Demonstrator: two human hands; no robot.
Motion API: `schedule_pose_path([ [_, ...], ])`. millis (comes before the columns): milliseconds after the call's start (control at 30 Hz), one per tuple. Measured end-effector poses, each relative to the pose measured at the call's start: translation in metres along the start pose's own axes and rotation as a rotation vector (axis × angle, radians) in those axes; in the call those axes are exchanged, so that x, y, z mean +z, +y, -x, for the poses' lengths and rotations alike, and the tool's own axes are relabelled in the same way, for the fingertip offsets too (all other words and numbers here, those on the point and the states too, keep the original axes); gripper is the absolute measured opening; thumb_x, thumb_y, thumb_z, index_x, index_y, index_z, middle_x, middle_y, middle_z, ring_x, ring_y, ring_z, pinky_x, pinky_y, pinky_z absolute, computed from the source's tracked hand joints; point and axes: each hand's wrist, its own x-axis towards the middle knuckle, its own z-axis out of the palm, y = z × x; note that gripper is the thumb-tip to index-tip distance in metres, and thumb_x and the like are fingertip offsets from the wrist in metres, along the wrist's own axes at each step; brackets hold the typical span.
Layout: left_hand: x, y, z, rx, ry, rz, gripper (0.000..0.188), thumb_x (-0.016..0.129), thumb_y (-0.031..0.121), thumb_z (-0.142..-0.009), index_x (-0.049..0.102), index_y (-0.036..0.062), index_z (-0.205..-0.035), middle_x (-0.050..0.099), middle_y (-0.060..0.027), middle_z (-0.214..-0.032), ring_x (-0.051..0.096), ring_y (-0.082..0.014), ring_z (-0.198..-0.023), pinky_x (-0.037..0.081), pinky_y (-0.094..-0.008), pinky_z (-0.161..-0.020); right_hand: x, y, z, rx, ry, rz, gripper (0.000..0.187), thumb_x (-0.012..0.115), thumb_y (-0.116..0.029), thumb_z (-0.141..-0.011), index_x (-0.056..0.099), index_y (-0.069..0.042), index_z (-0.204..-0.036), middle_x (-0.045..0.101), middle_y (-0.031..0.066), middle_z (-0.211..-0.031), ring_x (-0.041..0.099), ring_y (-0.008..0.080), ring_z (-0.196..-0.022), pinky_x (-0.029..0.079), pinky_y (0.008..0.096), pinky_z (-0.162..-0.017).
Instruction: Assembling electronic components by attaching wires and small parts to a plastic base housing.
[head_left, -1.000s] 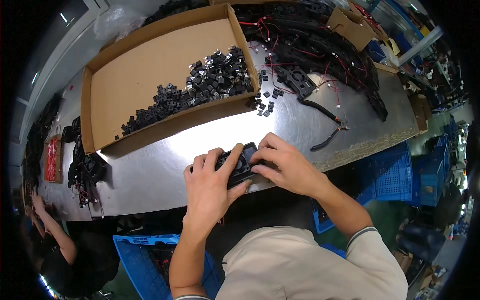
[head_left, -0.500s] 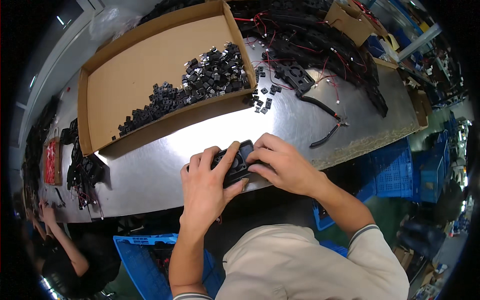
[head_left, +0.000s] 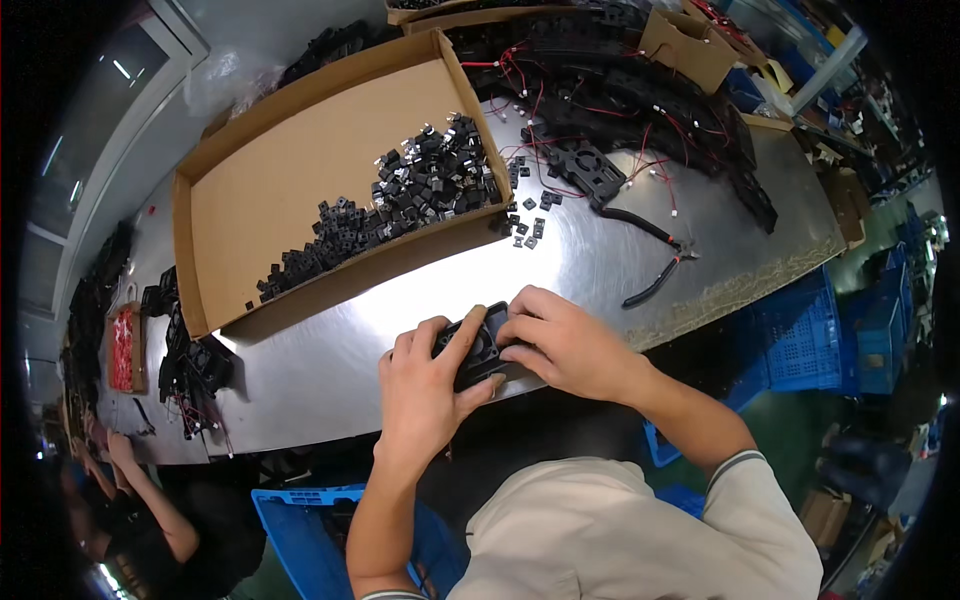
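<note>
A black plastic housing (head_left: 482, 348) with a round recess lies tilted between my hands, over the table's near edge. My left hand (head_left: 422, 380) is closed around its left side, with the thumb along the near edge and the fingers across the top. At the housing's right end, the bent fingers of my right hand (head_left: 575, 345) are pinched together against it. Whatever small piece they may hold is hidden by the fingers. Beyond my hands stands a shallow cardboard box (head_left: 300, 130) with a heap of small black parts (head_left: 430, 175), some with metal ends.
Black-handled cutting pliers (head_left: 655, 250) lie open on the metal table (head_left: 300, 385). Loose black pieces (head_left: 530, 225) sit beside the box. Black housings with red wires (head_left: 640, 95) pile up at the back right. Blue crates (head_left: 800, 335) stand below; another person's arm (head_left: 150, 490) is at far left.
The whole view has shifted a little, so the box and table appear lower and farther right. Both hands keep their hold at the housing, with hardly any change in the fingers.
</note>
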Motion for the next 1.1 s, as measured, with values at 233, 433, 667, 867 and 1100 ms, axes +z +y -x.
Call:
schedule_pose_path([
  [233,0.008,-0.008,-0.001,0.051,0.013,-0.013,0.075,0.083,0.033,-0.073,0.054,0.0245,-0.142,0.06,-0.0119,-0.12,0.056,-0.0325,-0.111,0.044,-0.0466,-0.092,-0.008,-0.015,-0.045,-0.025,0.04,-0.077,0.015,0.062,-0.012,-0.09,0.065,-0.002,-0.102,0.067,0.0164,-0.099,0.064,0.037,-0.092,0.051,0.0419,-0.084],
  [433,0.005,-0.002,0.005,-0.038,-0.019,0.294,0.07,0.078,0.022,-0.08,0.051,0.0159,-0.143,0.065,-0.0122,-0.113,0.058,-0.0301,-0.111,0.044,-0.0415,-0.096,0.052,-0.053,-0.113,-0.16,-0.461,-0.103,0.023,0.061,-0.012,-0.088,0.061,-0.002,-0.108,0.069,0.0187,-0.104,0.066,0.0386,-0.096,0.053,0.0443,-0.085],
  [667,0.025,-0.026,0.009,-0.03,-0.04,0.313,0.07,0.079,0.025,-0.079,0.052,0.0138,-0.142,0.062,-0.0117,-0.121,0.058,-0.0303,-0.112,0.045,-0.0409,-0.096,0.028,-0.058,-0.113,-0.158,-0.522,-0.109,0.022,0.061,-0.015,-0.091,0.061,-0.002,-0.109,0.069,0.0181,-0.108,0.066,0.036,-0.101,0.053,0.0445,-0.084],
  [867,0.012,-0.01,-0.001,0.016,0.019,0.004,0.075,0.082,0.035,-0.074,0.054,0.0238,-0.142,0.058,-0.011,-0.124,0.056,-0.0331,-0.113,0.045,-0.0489,-0.092,-0.011,0.0,-0.03,-0.068,0.018,-0.138,0.016,0.068,-0.01,-0.088,0.066,-0.001,-0.1,0.066,0.0145,-0.095,0.064,0.0312,-0.09,0.052,0.0382,-0.08],
  [1100,0.009,-0.007,0.002,-0.018,0.03,0.021,0.073,0.081,0.035,-0.075,0.053,0.0276,-0.143,0.057,-0.0108,-0.124,0.054,-0.0318,-0.114,0.042,-0.0494,-0.094,0.007,0.008,-0.001,-0.216,0.113,0.073,0.022,0.077,-0.003,-0.076,0.067,-0.004,-0.095,0.066,0.0098,-0.096,0.061,0.0295,-0.087,0.051,0.0389,-0.077],
])
